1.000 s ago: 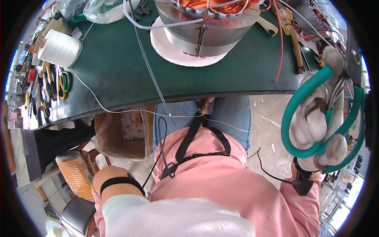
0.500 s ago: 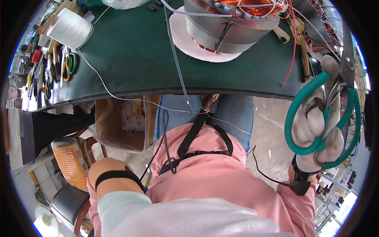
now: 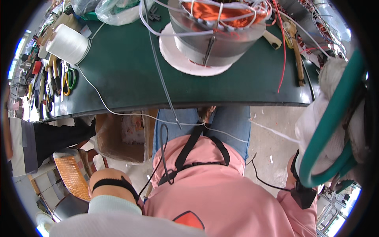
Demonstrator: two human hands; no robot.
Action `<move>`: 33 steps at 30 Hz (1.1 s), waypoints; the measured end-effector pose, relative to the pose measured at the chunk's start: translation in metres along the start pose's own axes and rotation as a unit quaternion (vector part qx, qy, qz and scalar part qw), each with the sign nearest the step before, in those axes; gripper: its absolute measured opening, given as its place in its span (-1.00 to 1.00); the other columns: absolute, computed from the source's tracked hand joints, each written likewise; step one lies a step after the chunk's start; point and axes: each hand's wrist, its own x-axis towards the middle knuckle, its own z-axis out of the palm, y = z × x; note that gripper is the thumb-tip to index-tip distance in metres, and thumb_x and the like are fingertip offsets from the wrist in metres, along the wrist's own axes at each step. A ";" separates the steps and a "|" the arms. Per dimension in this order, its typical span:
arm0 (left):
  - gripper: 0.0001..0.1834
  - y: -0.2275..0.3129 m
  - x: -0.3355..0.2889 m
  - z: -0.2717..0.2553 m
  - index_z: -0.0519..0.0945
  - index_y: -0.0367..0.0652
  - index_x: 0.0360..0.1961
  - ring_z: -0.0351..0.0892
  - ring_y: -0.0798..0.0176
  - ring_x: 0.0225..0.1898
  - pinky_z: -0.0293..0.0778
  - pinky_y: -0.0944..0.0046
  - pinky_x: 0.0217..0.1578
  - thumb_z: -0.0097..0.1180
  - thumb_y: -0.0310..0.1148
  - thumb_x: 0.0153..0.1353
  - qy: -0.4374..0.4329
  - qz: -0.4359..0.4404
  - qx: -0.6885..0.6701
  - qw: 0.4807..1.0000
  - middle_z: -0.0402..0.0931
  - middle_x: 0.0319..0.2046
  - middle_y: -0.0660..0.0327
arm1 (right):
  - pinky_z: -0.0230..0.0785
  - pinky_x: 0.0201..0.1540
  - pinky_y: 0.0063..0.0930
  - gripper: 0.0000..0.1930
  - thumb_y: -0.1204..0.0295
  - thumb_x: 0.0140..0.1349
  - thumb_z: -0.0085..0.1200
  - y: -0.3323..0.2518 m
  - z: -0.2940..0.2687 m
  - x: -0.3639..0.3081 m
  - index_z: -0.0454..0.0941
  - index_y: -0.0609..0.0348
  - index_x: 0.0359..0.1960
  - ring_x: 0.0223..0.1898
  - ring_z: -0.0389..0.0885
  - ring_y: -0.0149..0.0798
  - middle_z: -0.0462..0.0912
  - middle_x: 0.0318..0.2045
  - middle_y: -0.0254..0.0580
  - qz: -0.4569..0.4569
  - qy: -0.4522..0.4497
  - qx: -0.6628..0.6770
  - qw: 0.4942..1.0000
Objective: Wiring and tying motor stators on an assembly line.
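My right hand point(image 3: 316, 130) wears a white glove and is raised close to the camera at the right edge. Its fingers are hooked through the big green handles of a pair of scissors point(image 3: 335, 118); the blades are out of sight. A thin white thread point(image 3: 118, 112) runs from a white spool point(image 3: 68, 45) on the green table point(image 3: 118, 75), down over the table edge and across my lap toward that hand. My left hand point(image 3: 103, 178) hangs low at my left side with a black strap on the wrist; its fingers are hidden.
A motor stator point(image 3: 215, 33) with copper windings stands on a white disc at the table's far middle. A wooden-handled hammer point(image 3: 297, 55) and a red wire point(image 3: 283, 51) lie to its right. Hand tools point(image 3: 55, 79) line the left edge. A cardboard box point(image 3: 124, 136) and an orange stool point(image 3: 73, 173) sit below.
My right hand with the scissors has come up much closer to the camera and fills more of the right edge. The view has shifted along the table. My left arm stays low.
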 end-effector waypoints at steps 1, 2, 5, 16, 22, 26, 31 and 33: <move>-0.69 0.002 -0.002 -0.002 0.68 -0.35 -0.09 0.68 0.13 -0.27 0.60 0.18 -0.25 0.01 -0.36 0.37 0.001 0.003 -0.004 1.000 0.67 -0.21 0.03 | 0.36 -0.40 -0.59 -0.39 0.34 0.34 0.24 0.000 0.000 -0.002 0.30 0.05 0.39 -0.43 0.52 -0.44 0.62 -0.24 -0.27 -0.003 0.003 -0.002 1.000; -0.69 0.003 -0.003 -0.005 0.68 -0.35 -0.09 0.68 0.13 -0.27 0.60 0.18 -0.25 0.00 -0.36 0.37 0.001 0.008 -0.007 1.000 0.67 -0.20 0.03 | 0.36 -0.40 -0.59 -0.39 0.33 0.34 0.24 -0.002 0.001 -0.004 0.31 0.05 0.39 -0.43 0.52 -0.44 0.62 -0.24 -0.27 -0.005 0.007 -0.002 1.000; -0.69 0.005 -0.010 -0.015 0.68 -0.36 -0.08 0.68 0.13 -0.27 0.60 0.18 -0.24 0.00 -0.36 0.38 0.007 0.022 -0.021 1.000 0.67 -0.20 0.03 | 0.36 -0.39 -0.58 -0.39 0.33 0.34 0.25 -0.006 -0.006 -0.003 0.31 0.05 0.38 -0.43 0.52 -0.44 0.62 -0.25 -0.27 -0.009 0.008 -0.003 1.000; -0.73 0.059 -0.077 -0.051 0.70 -0.30 -0.11 0.63 0.15 -0.28 0.55 0.10 -0.22 0.02 -0.39 0.38 0.170 -0.169 -0.189 0.952 0.66 -0.24 0.10 | 0.37 -0.39 -0.56 -0.41 0.33 0.33 0.27 0.008 -0.010 -0.018 0.34 0.05 0.36 -0.44 0.53 -0.42 0.63 -0.27 -0.27 0.129 0.267 0.116 0.948; -0.74 0.041 -0.185 -0.109 0.66 -0.26 -0.17 0.66 0.15 -0.35 0.54 0.16 -0.30 0.12 -0.25 0.41 0.472 -0.662 0.359 0.458 0.64 -0.42 0.18 | 0.62 -0.01 -0.20 -0.40 0.33 0.45 0.11 0.087 0.044 0.042 0.25 0.08 0.48 -0.11 0.62 -0.18 0.50 -0.07 -0.24 0.526 0.017 -0.017 0.850; -0.65 0.002 -0.278 -0.143 0.68 -0.14 -0.19 0.68 -0.06 -0.16 0.58 -0.03 -0.13 0.26 -0.05 0.30 0.272 -0.620 0.705 0.213 0.66 -0.29 0.04 | 0.49 0.26 -0.33 -0.21 0.33 0.23 0.43 0.138 0.082 0.084 0.30 0.13 0.46 0.12 0.59 -0.31 0.52 0.21 -0.15 0.390 -0.324 -0.260 0.821; -0.67 -0.016 -0.310 -0.162 0.61 -0.12 -0.29 0.69 -0.06 -0.30 0.61 -0.03 -0.24 0.26 -0.06 0.28 0.265 -0.637 0.679 0.251 0.61 -0.34 0.07 | 0.41 0.09 -0.52 -0.27 0.33 0.21 0.43 0.211 0.113 0.106 0.36 0.14 0.39 -0.08 0.53 -0.49 0.55 -0.04 -0.31 0.492 -0.244 -0.084 0.832; -0.68 -0.006 -0.315 -0.156 0.60 -0.15 -0.29 0.67 -0.08 -0.34 0.59 -0.01 -0.28 0.21 -0.09 0.31 0.284 -0.614 0.658 0.330 0.64 -0.33 0.02 | 0.40 -0.06 -0.59 -0.33 0.40 0.22 0.40 0.233 0.115 0.115 0.39 0.15 0.35 -0.18 0.49 -0.54 0.41 -0.22 -0.46 0.448 -0.228 -0.123 0.855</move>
